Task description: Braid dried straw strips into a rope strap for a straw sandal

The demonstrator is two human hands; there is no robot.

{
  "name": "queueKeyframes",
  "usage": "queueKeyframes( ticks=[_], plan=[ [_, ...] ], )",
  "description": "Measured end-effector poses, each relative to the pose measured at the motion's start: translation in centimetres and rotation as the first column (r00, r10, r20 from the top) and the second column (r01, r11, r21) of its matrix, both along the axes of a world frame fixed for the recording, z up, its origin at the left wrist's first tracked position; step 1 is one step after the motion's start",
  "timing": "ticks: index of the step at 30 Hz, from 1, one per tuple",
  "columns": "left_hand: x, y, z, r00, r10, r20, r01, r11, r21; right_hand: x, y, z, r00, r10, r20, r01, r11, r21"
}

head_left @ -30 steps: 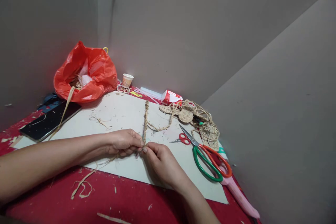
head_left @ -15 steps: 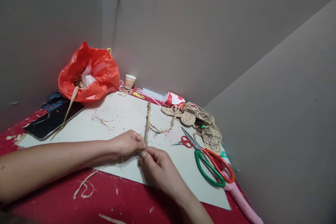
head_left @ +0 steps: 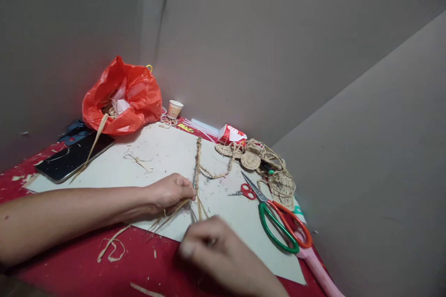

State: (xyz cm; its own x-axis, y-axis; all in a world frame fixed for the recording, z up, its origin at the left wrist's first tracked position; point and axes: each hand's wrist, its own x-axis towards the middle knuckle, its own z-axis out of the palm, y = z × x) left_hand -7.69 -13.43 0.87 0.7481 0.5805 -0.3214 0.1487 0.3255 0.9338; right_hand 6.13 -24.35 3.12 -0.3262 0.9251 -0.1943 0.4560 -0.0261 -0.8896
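Observation:
My left hand (head_left: 177, 191) pinches the lower end of a thin straw braid (head_left: 198, 162) that stretches away from me over a white board. Loose straw strands (head_left: 167, 218) fan out below its fingertips. Closer to me, my right hand (head_left: 218, 253) is blurred, with its fingers curled and thumb drawn in; some strands run down towards it, and what it grips cannot be made out. A finer braided cord (head_left: 218, 176) curves off to the right from the long braid. Small red-handled scissors (head_left: 245, 191) and large scissors with green and orange handles (head_left: 278, 222) lie to the right.
A red plastic bag (head_left: 142, 97) with straw in it stands at the back left, beside a phone (head_left: 69, 160). A paper cup (head_left: 174, 109), a red box (head_left: 232, 134) and coiled straw pieces (head_left: 251, 160) line the back. Straw scraps lie on the red cloth (head_left: 80, 269).
My right hand has pulled away from my left, moving down towards me, and loose strands now show between them. My left hand stays at the braid's end. The view has shifted slightly.

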Motion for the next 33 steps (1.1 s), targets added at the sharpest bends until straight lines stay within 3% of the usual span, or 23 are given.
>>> queueKeyframes(
  ticks=[1, 2, 3, 4, 6, 8, 10, 13, 16, 19, 22, 27, 30, 33],
  plan=[
    [0.0, 0.0, 0.0, 1.000, -0.002, 0.000, 0.002, 1.000, 0.010, 0.7, 0.6, 0.0, 0.967, -0.247, -0.065, 0.251, 0.966, 0.062],
    [0.0, 0.0, 0.0, 1.000, -0.003, -0.004, 0.003, 1.000, 0.016, 1.3, 1.3, -0.1, 0.861, -0.488, -0.142, 0.505, 0.853, 0.132],
    [0.0, -0.1, 0.0, 1.000, 0.000, -0.008, 0.000, 1.000, 0.021, 1.8, 2.0, -0.4, 0.746, -0.631, -0.214, 0.665, 0.727, 0.173],
    [0.1, -0.2, -0.2, 1.000, 0.003, 0.000, -0.003, 1.000, 0.026, 2.0, 2.6, -0.8, 0.705, -0.657, -0.266, 0.703, 0.696, 0.145],
    [0.3, -0.4, -0.6, 0.997, -0.010, 0.079, 0.008, 0.999, 0.031, 1.7, 3.3, -1.8, 0.721, -0.607, -0.334, 0.638, 0.770, -0.021],
    [0.5, -0.7, -1.2, 0.986, -0.031, 0.167, 0.023, 0.999, 0.046, 0.7, 3.4, -2.7, 0.777, -0.514, -0.364, 0.470, 0.858, -0.208],
    [0.6, -0.8, -1.7, 0.986, -0.013, 0.164, -0.002, 0.996, 0.091, -0.1, 3.2, -3.2, 0.809, -0.476, -0.346, 0.380, 0.872, -0.309],
    [0.5, -0.7, -1.9, 0.996, 0.029, 0.082, -0.043, 0.983, 0.179, 0.0, 3.1, -3.3, 0.844, -0.470, -0.259, 0.407, 0.875, -0.262],
    [0.3, -0.5, -1.7, 0.996, -0.042, 0.075, 0.025, 0.977, 0.211, 0.9, 3.4, -2.9, 0.895, -0.405, -0.186, 0.370, 0.908, -0.196],
    [0.1, 0.0, -1.7, 0.993, -0.110, 0.051, 0.092, 0.958, 0.273, 1.4, 3.5, -2.5, 0.876, -0.410, -0.254, 0.323, 0.890, -0.322],
    [-0.1, 0.7, -1.8, 0.989, -0.146, 0.012, 0.133, 0.928, 0.349, 1.1, 3.7, -2.6, 0.781, -0.475, -0.405, 0.275, 0.844, -0.460],
    [-0.8, 1.6, -0.3, 0.952, -0.288, -0.103, 0.305, 0.865, 0.399, 0.4, 3.7, -3.4, 0.699, -0.552, -0.455, 0.320, 0.810, -0.492],
    [-1.0, 1.4, 1.0, 0.927, -0.329, -0.179, 0.369, 0.881, 0.296, -0.1, 3.5, -3.8, 0.682, -0.592, -0.429, 0.403, 0.794, -0.454],
    [-0.9, 0.3, 1.5, 0.932, -0.315, -0.180, 0.340, 0.932, 0.126, -0.6, 3.3, -4.1, 0.656, -0.625, -0.422, 0.457, 0.775, -0.437]
  ],
)
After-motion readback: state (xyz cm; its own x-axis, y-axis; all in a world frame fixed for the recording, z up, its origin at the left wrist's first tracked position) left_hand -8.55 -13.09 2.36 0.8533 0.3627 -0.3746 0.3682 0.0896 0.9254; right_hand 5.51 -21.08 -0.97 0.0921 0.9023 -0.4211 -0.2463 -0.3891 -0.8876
